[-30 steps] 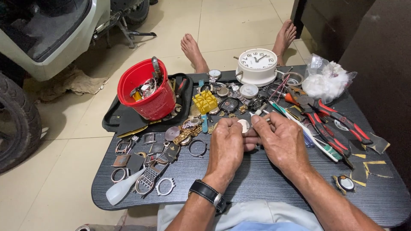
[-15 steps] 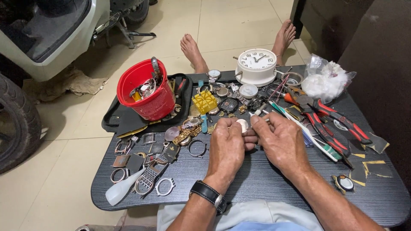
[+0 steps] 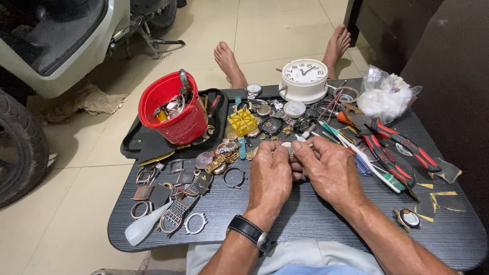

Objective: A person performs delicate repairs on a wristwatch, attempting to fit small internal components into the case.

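Silver-white small part (image 3: 288,146) sits at worktop (image 3: 305,219) centre, pinched between fingers of left hand (image 3: 270,175) and right hand (image 3: 331,170), both closed on it. Red bucket (image 3: 170,109) at 10 o'clock, white clock (image 3: 304,79) at 12. Best keep wrists braced, grip light.

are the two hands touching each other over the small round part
Touching: the head view shows the left hand and right hand meeting at the fingertips around the small pale round part.
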